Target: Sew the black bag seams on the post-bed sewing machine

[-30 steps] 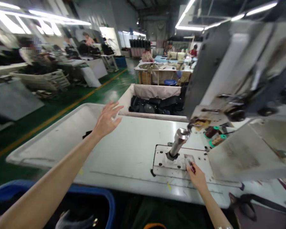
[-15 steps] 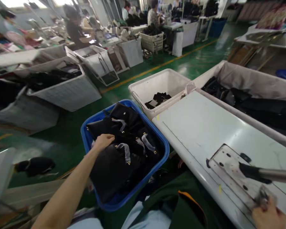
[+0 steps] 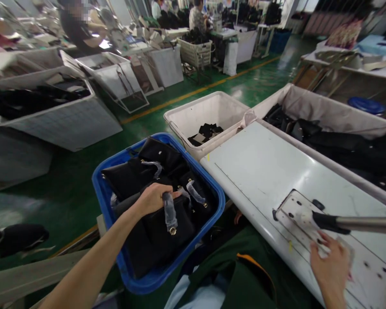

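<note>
One wrapped handle (image 3: pixel 170 213), across left fingers (image 3: pixel 176 194)

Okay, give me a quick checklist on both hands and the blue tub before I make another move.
1. Left hand at the wrapped handle: ok.
2. Grip fully closed there: cannot tell; the underside is hidden.
3. Black bags inside the blue tub: ok.
4. Right hand well away from the metal post: not ok; it's close beside it.
5. Right hand holding nothing: cannot tell; blurred.
</note>
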Demonstrator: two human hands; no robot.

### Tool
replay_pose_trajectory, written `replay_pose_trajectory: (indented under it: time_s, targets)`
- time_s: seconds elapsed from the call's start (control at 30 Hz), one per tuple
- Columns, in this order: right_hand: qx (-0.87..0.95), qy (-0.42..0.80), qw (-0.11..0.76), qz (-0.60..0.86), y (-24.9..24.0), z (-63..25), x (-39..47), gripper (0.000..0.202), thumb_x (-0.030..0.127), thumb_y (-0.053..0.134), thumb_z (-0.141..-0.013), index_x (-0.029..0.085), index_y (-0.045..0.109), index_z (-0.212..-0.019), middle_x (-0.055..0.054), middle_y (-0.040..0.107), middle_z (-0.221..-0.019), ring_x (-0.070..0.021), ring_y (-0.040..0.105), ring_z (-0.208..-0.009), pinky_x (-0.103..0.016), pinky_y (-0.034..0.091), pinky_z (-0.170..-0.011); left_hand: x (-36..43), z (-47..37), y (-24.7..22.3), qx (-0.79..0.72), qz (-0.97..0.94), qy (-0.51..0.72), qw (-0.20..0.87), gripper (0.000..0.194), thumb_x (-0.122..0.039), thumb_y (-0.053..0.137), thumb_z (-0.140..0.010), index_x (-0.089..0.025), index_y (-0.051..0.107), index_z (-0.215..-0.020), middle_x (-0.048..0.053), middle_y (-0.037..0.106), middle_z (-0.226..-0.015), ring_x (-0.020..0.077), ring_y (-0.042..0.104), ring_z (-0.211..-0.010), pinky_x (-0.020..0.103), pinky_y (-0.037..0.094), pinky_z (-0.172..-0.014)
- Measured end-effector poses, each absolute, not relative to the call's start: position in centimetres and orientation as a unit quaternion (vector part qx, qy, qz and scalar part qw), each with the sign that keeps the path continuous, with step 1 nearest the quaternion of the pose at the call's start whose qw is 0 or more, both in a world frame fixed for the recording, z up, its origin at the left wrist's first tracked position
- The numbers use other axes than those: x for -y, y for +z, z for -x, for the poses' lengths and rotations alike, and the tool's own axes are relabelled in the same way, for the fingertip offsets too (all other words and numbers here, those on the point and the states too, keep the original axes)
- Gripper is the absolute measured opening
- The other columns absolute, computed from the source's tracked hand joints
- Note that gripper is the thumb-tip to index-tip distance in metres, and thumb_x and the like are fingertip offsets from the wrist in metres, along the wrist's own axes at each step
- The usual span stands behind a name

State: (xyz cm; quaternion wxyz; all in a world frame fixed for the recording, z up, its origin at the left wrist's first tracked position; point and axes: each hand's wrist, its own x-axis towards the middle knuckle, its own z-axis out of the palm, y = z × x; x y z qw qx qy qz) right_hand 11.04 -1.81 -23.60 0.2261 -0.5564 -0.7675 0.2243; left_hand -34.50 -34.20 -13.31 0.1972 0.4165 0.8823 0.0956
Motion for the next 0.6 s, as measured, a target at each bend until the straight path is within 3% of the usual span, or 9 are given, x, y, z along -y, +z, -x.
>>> replay_pose_trajectory:
  time_s: [0.03, 0.07, 0.13, 0.2, 0.3, 0.43, 0.5, 0.57, 0.6]
  targets:
    - [0.773, 0.248, 0.219, 0.541, -22.0, -8.7, 3.1, 0.051, 0.049, 0.055, -0.086, 0.022, 0.061, -0.129, -0.017, 0.060, -0.116, -0.0436, 0.057, -0.114, -0.065, 0.049, -0.091, 32.9, 33.6, -12.0, -0.873, -0.445, 0.096, 0.172, 0.039, -0.049, 0.058, -0.096, -0.014, 0.061, -0.078, -0.003, 0.059, -0.068, 0.0114, 0.056, -0.062, 0.028, 0.049, -0.065]
    - [0.776, 0.316, 0.205, 0.506, -20.3, -6.1, 4.5, 0.046, 0.049, 0.053, -0.090, 0.023, 0.063, -0.127, -0.015, 0.061, -0.119, -0.0368, 0.062, -0.108, -0.058, 0.054, -0.088, 31.4, 32.4, -10.7, -0.864, -0.472, 0.098, 0.144, 0.044, -0.050, 0.056, -0.097, -0.016, 0.057, -0.069, -0.003, 0.056, -0.063, 0.0120, 0.055, -0.061, 0.028, 0.045, -0.064]
    - [0.783, 0.436, 0.196, 0.397, -16.6, -0.6, 7.7, 0.045, 0.048, 0.046, -0.097, 0.022, 0.059, -0.132, -0.013, 0.062, -0.130, -0.0286, 0.062, -0.114, -0.050, 0.051, -0.101, 28.0, 29.6, -8.3, -0.842, -0.522, 0.105, 0.082, 0.048, -0.051, 0.053, -0.097, -0.018, 0.053, -0.063, -0.001, 0.059, -0.063, 0.0144, 0.058, -0.065, 0.029, 0.039, -0.065]
    - [0.793, 0.482, 0.170, 0.332, -13.2, 4.2, 10.1, 0.048, 0.046, 0.038, -0.102, 0.022, 0.052, -0.141, -0.011, 0.060, -0.139, -0.0252, 0.057, -0.125, -0.049, 0.042, -0.113, 24.6, 26.6, -6.4, -0.811, -0.573, 0.114, 0.027, 0.042, -0.044, 0.051, -0.099, -0.019, 0.055, -0.065, 0.001, 0.062, -0.066, 0.0162, 0.058, -0.065, 0.031, 0.035, -0.066]
    - [0.810, 0.431, 0.231, 0.324, -9.7, 8.2, 10.4, 0.050, 0.043, 0.030, -0.105, 0.018, 0.053, -0.142, -0.012, 0.055, -0.144, -0.0243, 0.048, -0.135, -0.047, 0.034, -0.120, 20.3, 22.4, -4.7, -0.740, -0.659, 0.131, -0.031, 0.027, -0.024, 0.053, -0.095, -0.019, 0.058, -0.068, 0.002, 0.063, -0.066, 0.0176, 0.057, -0.061, 0.033, 0.033, -0.063]
    - [0.800, 0.337, 0.350, 0.353, -7.6, 6.7, 6.1, 0.045, 0.042, 0.032, -0.106, 0.023, 0.052, -0.142, -0.010, 0.050, -0.145, -0.0227, 0.042, -0.137, -0.048, 0.027, -0.121, 16.2, 18.7, -3.9, -0.626, -0.755, 0.176, -0.085, 0.019, -0.009, 0.055, -0.084, -0.019, 0.057, -0.069, 0.002, 0.061, -0.065, 0.0192, 0.056, -0.061, 0.034, 0.034, -0.063]
    - [0.819, 0.328, 0.346, 0.320, -7.0, 4.6, 4.0, 0.039, 0.043, 0.035, -0.106, 0.024, 0.061, -0.129, -0.008, 0.058, -0.132, -0.0218, 0.048, -0.128, -0.045, 0.029, -0.116, 14.6, 17.1, -3.9, -0.576, -0.786, 0.205, -0.097, 0.018, -0.008, 0.055, -0.083, -0.019, 0.057, -0.069, 0.003, 0.060, -0.065, 0.0202, 0.056, -0.063, 0.035, 0.035, -0.063]
    - [0.826, 0.350, 0.321, 0.305, -7.0, 2.5, 2.8, 0.044, 0.046, 0.037, -0.105, 0.020, 0.068, -0.088, -0.004, 0.064, -0.089, -0.0178, 0.058, -0.092, -0.036, 0.042, -0.095, 13.4, 15.5, -3.7, -0.529, -0.812, 0.229, -0.095, 0.016, -0.008, 0.056, -0.081, -0.018, 0.057, -0.069, 0.003, 0.060, -0.066, 0.0207, 0.056, -0.065, 0.036, 0.037, -0.064]
    - [0.821, 0.363, 0.314, 0.310, -7.2, 1.5, 2.5, 0.052, 0.048, 0.038, -0.104, 0.019, 0.060, -0.068, 0.000, 0.054, -0.068, -0.0145, 0.053, -0.071, -0.032, 0.042, -0.080, 13.0, 14.7, -3.4, -0.503, -0.826, 0.239, -0.088, 0.014, -0.009, 0.058, -0.080, -0.018, 0.058, -0.070, 0.003, 0.060, -0.067, 0.0205, 0.057, -0.067, 0.036, 0.039, -0.066]
